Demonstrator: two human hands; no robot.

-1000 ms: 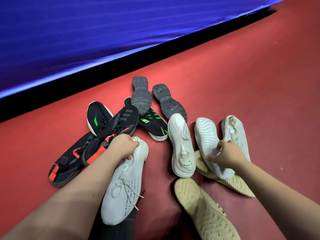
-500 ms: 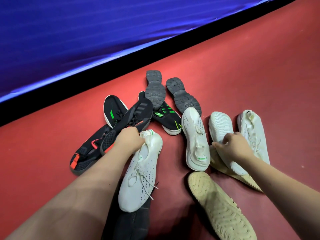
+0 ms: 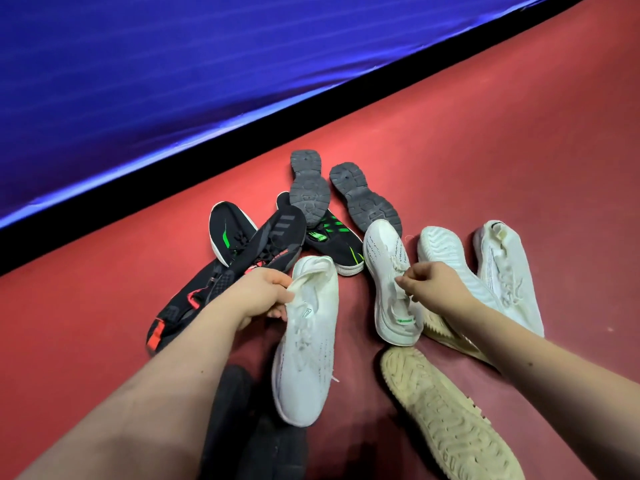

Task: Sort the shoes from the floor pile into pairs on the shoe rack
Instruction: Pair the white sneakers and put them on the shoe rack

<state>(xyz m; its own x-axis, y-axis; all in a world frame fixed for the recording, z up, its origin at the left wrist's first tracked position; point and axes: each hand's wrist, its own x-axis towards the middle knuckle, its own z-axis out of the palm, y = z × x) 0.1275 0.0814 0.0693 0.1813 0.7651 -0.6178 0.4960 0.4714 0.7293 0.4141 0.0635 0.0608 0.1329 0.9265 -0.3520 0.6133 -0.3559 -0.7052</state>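
Note:
A pile of shoes lies on the red floor (image 3: pixel 485 150). My left hand (image 3: pixel 263 296) grips the heel collar of a white knit sneaker (image 3: pixel 308 351), whose toe points toward me. My right hand (image 3: pixel 433 289) rests over a matching white sneaker with a green tag (image 3: pixel 388 258), thumb and fingers pinched at its laces. To the right lie a white shoe sole-up (image 3: pixel 440 251) and another white sneaker (image 3: pixel 505 271). The shoe rack is out of view.
Two black-and-green sneakers (image 3: pixel 332 237), two black shoes with red trim (image 3: pixel 194 299) and two grey soles (image 3: pixel 308 185) lie behind my hands. Cream soles (image 3: pixel 446 410) and a dark shoe (image 3: pixel 242 427) are near me. A blue padded wall (image 3: pixel 173 81) borders the floor.
My right hand left the upturned white shoe and moved left onto the green-tagged white sneaker. My left hand tightened on its sneaker's collar and pulled it slightly toward me.

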